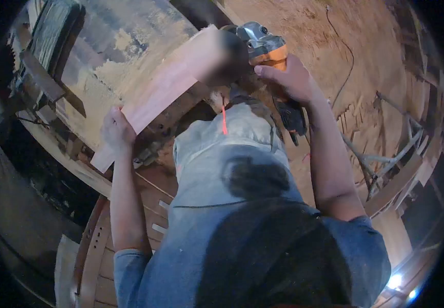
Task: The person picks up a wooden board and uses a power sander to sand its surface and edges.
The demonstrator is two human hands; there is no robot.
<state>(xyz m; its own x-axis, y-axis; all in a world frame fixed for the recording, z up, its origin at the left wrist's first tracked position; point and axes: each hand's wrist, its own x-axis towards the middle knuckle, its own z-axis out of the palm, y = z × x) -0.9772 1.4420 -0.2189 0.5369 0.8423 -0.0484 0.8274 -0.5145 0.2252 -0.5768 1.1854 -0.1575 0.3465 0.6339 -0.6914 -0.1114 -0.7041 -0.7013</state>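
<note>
My right hand (298, 82) is wrapped around the orange and grey body of an angle grinder (270, 49). The grinder's working end meets the far end of a pale wooden board (165, 95), where a dark round blur hides the contact. My left hand (117, 128) grips the board close to its near left end, fingers closed over the edge. The board runs diagonally, from lower left up to the grinder, over a dusty worktable (114, 46).
Sawdust covers the ground (304, 20) at the right, with a thin dark cord (346, 49) across it. A metal frame (391, 159) stands at far right. Slatted wood (106, 267) lies at lower left. A long, dark, dusty piece (52, 36) rests at upper left.
</note>
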